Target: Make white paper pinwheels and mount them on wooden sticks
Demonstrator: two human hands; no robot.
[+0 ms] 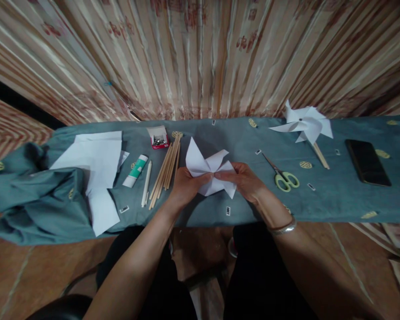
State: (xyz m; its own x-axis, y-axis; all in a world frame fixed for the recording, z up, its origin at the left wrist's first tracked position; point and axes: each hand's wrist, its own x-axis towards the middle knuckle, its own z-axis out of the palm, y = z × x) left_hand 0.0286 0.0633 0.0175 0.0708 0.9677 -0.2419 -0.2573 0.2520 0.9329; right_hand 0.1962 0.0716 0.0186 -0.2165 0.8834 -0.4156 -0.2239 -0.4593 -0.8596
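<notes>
Between my two hands is a white paper pinwheel (210, 165), its blades folded in toward the middle, held above the cloth. My left hand (188, 184) grips it from the left, the thumb pressing near the centre. From the right, my right hand (248, 180) pinches it, its thumb also at the centre. The fingers under the paper are hidden. Just left of my left hand lies a bundle of thin wooden sticks (166, 171). Green-handled scissors (283, 178) rest to the right of my right hand.
A finished-looking pinwheel on a stick (308, 123) lies at the back right, near a dark phone (368, 162). On the left are white paper sheets (102, 164), a glue tube (135, 171), a white pen (147, 182) and a red box of metal pins (159, 138). A curtain (206, 58) hangs behind.
</notes>
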